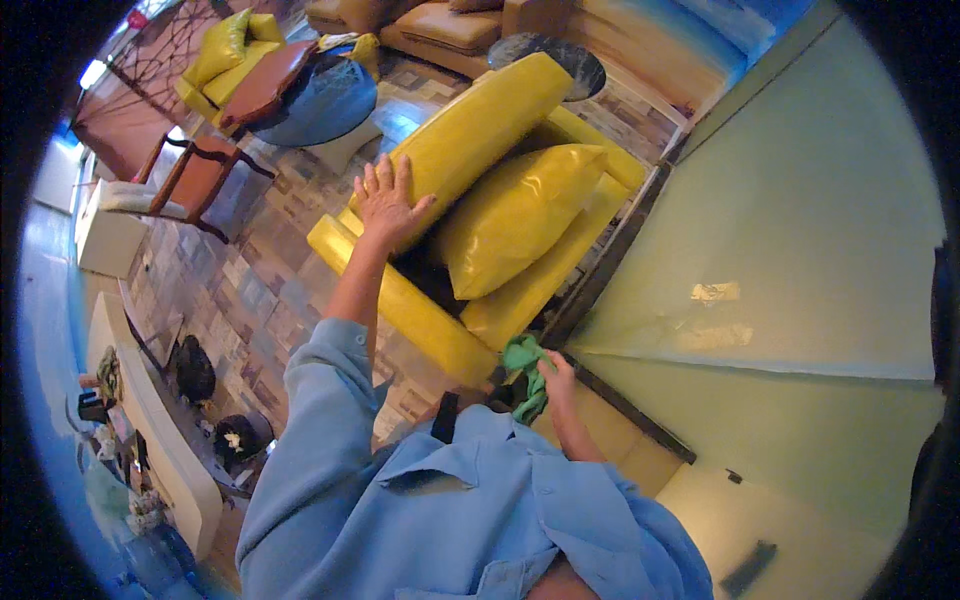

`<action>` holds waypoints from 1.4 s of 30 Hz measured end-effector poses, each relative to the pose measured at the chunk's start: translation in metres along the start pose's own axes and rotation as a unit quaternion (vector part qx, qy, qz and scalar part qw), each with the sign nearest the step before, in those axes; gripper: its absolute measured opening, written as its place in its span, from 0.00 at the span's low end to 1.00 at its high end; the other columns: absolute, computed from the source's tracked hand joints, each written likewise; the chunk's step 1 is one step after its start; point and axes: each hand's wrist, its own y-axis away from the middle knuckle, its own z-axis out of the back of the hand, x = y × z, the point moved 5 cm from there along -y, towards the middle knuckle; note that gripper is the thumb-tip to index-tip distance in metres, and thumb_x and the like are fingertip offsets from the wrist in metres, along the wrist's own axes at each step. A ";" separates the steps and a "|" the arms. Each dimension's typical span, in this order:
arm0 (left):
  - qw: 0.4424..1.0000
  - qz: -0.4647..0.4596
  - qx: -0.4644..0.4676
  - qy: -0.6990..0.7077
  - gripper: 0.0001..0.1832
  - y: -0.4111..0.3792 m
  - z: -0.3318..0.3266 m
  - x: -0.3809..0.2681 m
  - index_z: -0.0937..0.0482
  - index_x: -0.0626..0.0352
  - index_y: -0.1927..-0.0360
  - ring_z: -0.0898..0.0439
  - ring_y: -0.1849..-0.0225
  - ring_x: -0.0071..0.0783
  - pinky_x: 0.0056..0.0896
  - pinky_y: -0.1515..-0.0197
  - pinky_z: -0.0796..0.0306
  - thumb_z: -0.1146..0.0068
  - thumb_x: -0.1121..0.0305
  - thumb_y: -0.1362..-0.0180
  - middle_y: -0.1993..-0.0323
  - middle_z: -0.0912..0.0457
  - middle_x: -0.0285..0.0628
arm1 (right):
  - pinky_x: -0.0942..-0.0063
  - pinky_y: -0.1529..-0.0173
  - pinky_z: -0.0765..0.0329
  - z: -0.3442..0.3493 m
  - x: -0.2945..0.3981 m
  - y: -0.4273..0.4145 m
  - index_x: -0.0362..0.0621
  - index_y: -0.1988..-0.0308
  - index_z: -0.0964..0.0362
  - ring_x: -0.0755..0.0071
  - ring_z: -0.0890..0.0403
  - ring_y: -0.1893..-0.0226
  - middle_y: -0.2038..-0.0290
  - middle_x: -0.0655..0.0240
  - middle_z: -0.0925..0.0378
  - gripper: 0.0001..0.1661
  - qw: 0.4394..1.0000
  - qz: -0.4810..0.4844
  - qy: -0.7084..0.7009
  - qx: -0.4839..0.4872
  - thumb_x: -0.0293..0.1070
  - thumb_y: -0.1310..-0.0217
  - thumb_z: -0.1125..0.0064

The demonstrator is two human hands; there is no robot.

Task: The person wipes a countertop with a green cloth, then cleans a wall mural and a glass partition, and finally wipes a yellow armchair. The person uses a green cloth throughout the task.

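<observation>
A yellow armchair with a glossy, leather-like cover stands before me, its near armrest (412, 319) closest to my body. My left hand (388, 201) rests flat with spread fingers on the near end of its long seat cushion (480, 135). That cushion seems tilted, and a dark gap shows between it and the backrest (544, 289). A plump yellow pillow (525, 217) leans over the gap. In my right hand (559, 379) is a crumpled green cloth (529, 367), held beside the near back corner of the armchair.
Greenish glass panels (795, 247) with a dark base rail (607, 255) run along the right. A round dark table (330, 109), a wooden-armed chair (206, 176) and another yellow armchair (232, 64) stand far left. A cluttered cream counter (161, 435) is at lower left.
</observation>
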 end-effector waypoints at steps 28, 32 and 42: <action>0.985 -0.044 -0.165 -0.041 0.43 0.013 0.011 0.000 0.42 0.47 0.31 0.43 0.33 0.53 0.57 0.33 0.55 0.49 0.35 0.46 0.32 0.42 0.48 | 0.61 0.48 0.34 -0.119 0.015 -0.044 0.44 0.50 0.27 0.59 0.32 0.50 0.48 0.67 0.28 0.23 0.734 0.525 0.424 0.080 0.32 0.48 0.46; 0.984 -0.046 -0.164 -0.046 0.43 0.012 0.011 0.002 0.42 0.48 0.32 0.43 0.33 0.54 0.57 0.33 0.55 0.49 0.35 0.46 0.32 0.42 0.49 | 0.60 0.51 0.34 -0.120 0.028 -0.083 0.44 0.52 0.27 0.58 0.32 0.53 0.50 0.66 0.28 0.21 0.771 0.428 0.470 0.037 0.31 0.49 0.46; 0.974 -0.087 -0.210 0.024 0.44 0.018 0.012 -0.002 0.39 0.50 0.33 0.43 0.34 0.61 0.63 0.36 0.52 0.45 0.37 0.50 0.33 0.41 0.56 | 0.59 0.50 0.35 -0.162 -0.010 0.008 0.44 0.55 0.27 0.55 0.31 0.55 0.53 0.66 0.27 0.19 0.846 0.265 0.414 -0.208 0.29 0.51 0.42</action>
